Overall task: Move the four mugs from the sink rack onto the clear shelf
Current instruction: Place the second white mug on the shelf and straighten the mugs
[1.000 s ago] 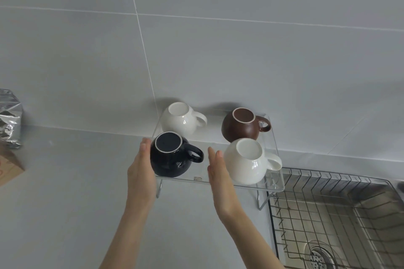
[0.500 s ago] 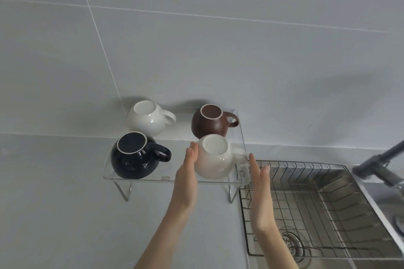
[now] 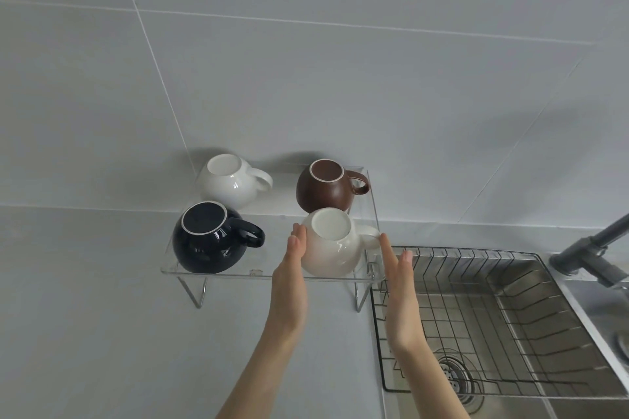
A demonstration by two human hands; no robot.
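Note:
Several mugs stand upside down on the clear shelf: a white mug at the back left, a brown mug at the back right, a dark blue mug at the front left, and a cream mug at the front right. My left hand is flat with its fingertips at the cream mug's left side. My right hand is flat on the mug's right, beside its handle, over the sink rack's left edge. Neither hand grips anything.
The wire sink rack sits in the steel sink to the right, with a drain under it. A dark faucet reaches in from the far right. Grey counter lies below the shelf, tiled wall behind it.
Both hands moved from either side of the dark blue mug to either side of the cream mug. My view shifted right, bringing the sink and faucet in.

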